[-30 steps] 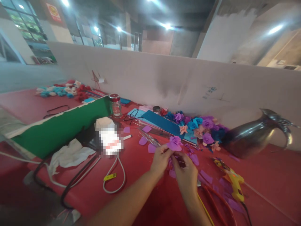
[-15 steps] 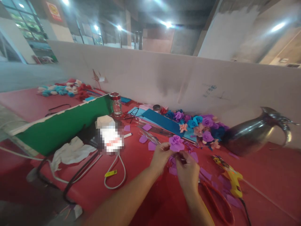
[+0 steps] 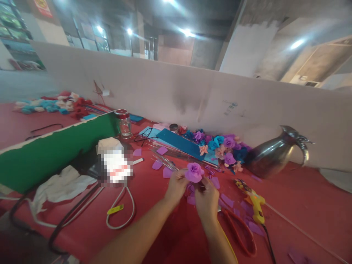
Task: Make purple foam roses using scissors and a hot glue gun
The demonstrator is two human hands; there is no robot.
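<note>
Between my hands is a purple paper flower (image 3: 194,172), its open face turned up towards me. My left hand (image 3: 176,184) pinches it at the left edge. My right hand (image 3: 208,196) has its fingers closed at the flower's lower right side; its fingertips are partly hidden beneath the petals. Loose purple paper petals (image 3: 227,200) lie on the red table around and under my hands. Just right of my right wrist rest scissors with red handles (image 3: 242,231). Farther right is a yellow glue gun (image 3: 257,207).
A metal jug (image 3: 271,154) stands at the back right, beside a heap of finished paper flowers (image 3: 229,158). Blue paper sheets (image 3: 178,143), glasses (image 3: 145,136) and a glass jar (image 3: 125,124) are along the back. On the left are a green board (image 3: 60,146), white cloth (image 3: 63,185) and cables.
The view has swung to the right, so everything sits farther left. The flower is still in my hands, tilted a little more towards me, and the right fingers have shifted close against its petals.
</note>
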